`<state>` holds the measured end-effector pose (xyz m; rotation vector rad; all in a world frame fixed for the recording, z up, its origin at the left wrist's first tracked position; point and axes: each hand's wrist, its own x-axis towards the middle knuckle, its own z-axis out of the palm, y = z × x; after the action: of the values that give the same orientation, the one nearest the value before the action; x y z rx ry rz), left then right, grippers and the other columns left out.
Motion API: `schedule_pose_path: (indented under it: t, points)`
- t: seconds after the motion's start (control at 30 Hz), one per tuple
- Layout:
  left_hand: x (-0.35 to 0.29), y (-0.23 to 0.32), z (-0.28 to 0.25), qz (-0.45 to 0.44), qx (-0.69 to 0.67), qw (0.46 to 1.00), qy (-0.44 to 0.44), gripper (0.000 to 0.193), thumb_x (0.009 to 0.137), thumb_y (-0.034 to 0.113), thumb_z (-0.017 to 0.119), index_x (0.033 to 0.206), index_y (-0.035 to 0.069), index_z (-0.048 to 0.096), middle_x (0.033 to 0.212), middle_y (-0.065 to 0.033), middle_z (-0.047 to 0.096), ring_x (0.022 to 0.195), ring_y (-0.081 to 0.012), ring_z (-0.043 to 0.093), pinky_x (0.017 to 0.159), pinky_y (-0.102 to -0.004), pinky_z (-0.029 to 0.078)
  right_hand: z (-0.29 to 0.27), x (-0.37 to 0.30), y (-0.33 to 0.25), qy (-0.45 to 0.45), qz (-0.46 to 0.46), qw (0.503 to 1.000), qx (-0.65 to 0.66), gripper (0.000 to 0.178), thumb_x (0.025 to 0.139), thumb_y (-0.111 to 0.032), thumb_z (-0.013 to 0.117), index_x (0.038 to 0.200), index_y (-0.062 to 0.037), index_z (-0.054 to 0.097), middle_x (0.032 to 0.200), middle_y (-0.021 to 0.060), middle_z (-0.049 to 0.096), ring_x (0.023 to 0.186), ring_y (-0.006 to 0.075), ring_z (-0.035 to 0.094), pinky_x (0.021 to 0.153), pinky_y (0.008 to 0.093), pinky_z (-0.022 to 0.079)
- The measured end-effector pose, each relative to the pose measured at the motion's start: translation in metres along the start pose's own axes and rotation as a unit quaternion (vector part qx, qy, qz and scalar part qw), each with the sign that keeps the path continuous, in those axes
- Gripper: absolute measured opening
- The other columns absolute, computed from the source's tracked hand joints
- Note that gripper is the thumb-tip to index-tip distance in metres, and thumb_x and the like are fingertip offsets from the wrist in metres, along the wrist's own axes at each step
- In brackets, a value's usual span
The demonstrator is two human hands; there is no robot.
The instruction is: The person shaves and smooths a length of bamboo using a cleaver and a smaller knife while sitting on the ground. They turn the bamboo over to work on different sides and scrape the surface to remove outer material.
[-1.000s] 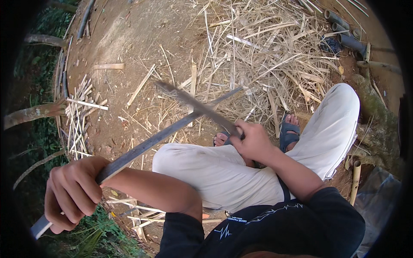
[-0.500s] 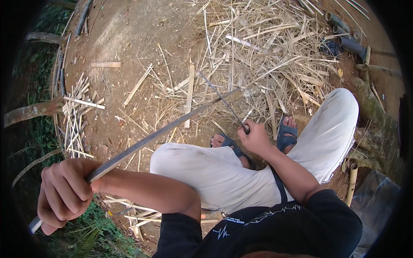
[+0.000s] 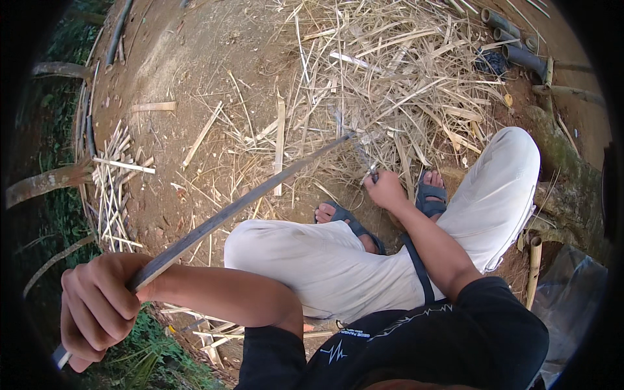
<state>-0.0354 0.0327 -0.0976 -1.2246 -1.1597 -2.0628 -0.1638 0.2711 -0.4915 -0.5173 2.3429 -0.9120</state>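
At the lower left, my left hand (image 3: 101,302) is closed round a long, dark-sided bamboo strip (image 3: 237,203). The strip slants away to the upper right, over my pale trouser knee, and a short pale end sticks out behind the fist. My right hand (image 3: 388,190), in front of my shins, grips the dark handle of a knife (image 3: 374,175). Motion smears its thin blade, which points up and left near the strip's far tip. Whether blade and strip touch, I cannot tell.
Bamboo shavings (image 3: 396,71) lie heaped ahead of my sandalled feet. A stack of split sticks (image 3: 114,185) lies left, beside green plants. Bamboo tubes (image 3: 523,58) rest at the far right, above a mossy trunk or rock (image 3: 565,156). Clear plastic sheeting (image 3: 572,305) is at lower right.
The knife blade has gone from sharp to blurred, and its handle has turned slightly in my right hand. The strip stays in my left hand. The whole view has shifted a little.
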Motion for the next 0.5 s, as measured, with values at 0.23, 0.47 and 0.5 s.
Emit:
schedule_pose_path:
  t: [0.23, 0.47, 0.5]
  points:
    - [-0.001, -0.003, -0.004, 0.013, -0.029, 0.999, -0.018, 0.046, 0.098, 0.026, 0.058, 0.057, 0.009, 0.046, 0.043, 0.0082, 0.029, 0.033, -0.0003, 0.026, 0.035, -0.0195, 0.008, 0.016, 0.015, 0.043, -0.001, 0.009, 1.0, -0.007, 0.031, 0.08, -0.025, 0.063, 0.081, 0.0067, 0.064, 0.069, 0.026, 0.062, 0.067, 0.042, 0.064, 0.067, 0.047, 0.051]
    - [-0.014, 0.007, -0.012, 0.041, -0.016, 0.999, 0.019, 0.041, 0.094, 0.027, 0.064, 0.06, 0.009, 0.049, 0.04, 0.0048, 0.037, 0.03, -0.003, 0.032, 0.028, -0.0198, 0.019, 0.011, 0.001, -0.006, 0.018, -0.033, 0.999, 0.023, 0.031, 0.081, -0.026, 0.063, 0.082, 0.0051, 0.064, 0.069, 0.0253, 0.062, 0.069, 0.043, 0.063, 0.067, 0.0473, 0.05]
    - [-0.021, 0.011, -0.014, 0.054, 0.019, 0.997, 0.057, 0.039, 0.093, 0.027, 0.065, 0.061, 0.01, 0.05, 0.041, 0.0041, 0.041, 0.03, -0.0039, 0.036, 0.028, -0.0198, 0.024, 0.015, 0.0, 0.004, 0.018, -0.017, 1.0, 0.011, 0.031, 0.081, -0.026, 0.063, 0.082, 0.005, 0.064, 0.07, 0.0253, 0.062, 0.069, 0.043, 0.063, 0.067, 0.0473, 0.05]
